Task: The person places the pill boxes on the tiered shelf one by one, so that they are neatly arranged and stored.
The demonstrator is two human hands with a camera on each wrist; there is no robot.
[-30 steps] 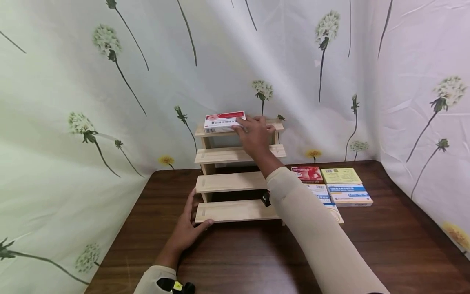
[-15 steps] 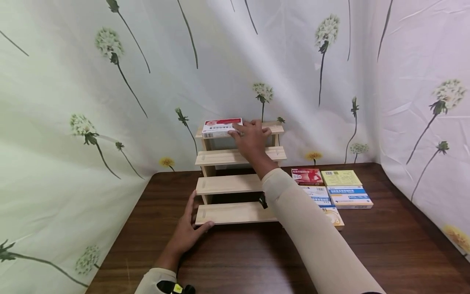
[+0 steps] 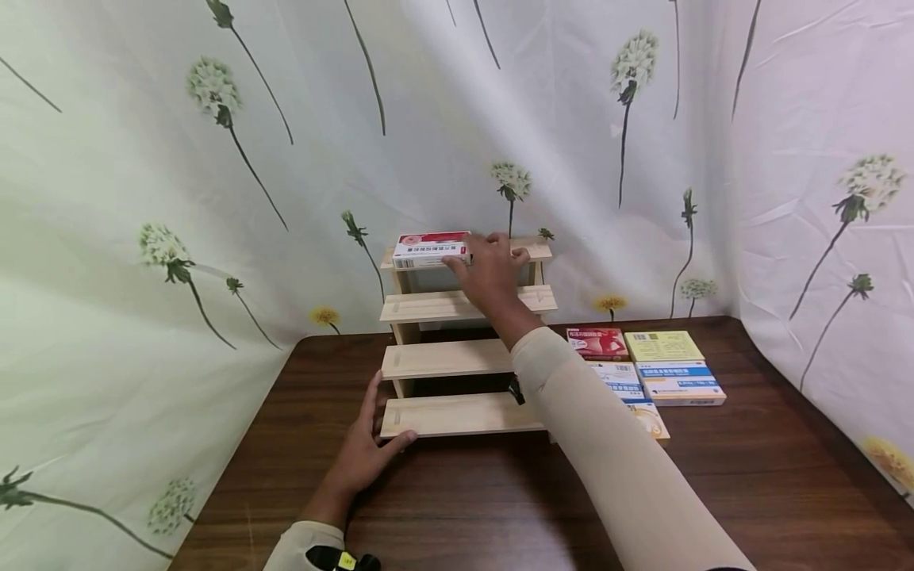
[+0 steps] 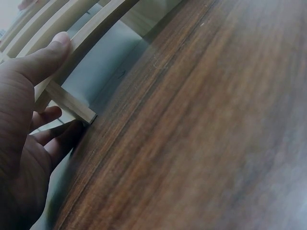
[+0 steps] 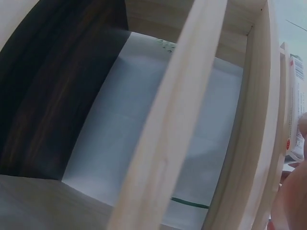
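Right hand (image 3: 494, 271) is pinching the right end of the medicine box (image 3: 427, 251), which sits left on the top shelf (image 3: 534, 249). Left hand (image 3: 360, 450) grips the rack (image 3: 460, 414) down low. I'd brace firmly, square the box up, then release gently.

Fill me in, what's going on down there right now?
A person's right hand has hold of the right end of a red-and-white box, which sits toward the left on the top step of a wooden rack. The left hand grips the rack's lower left corner. Other boxes lie on the dark table to the right, some partly hidden by the right sleeve.
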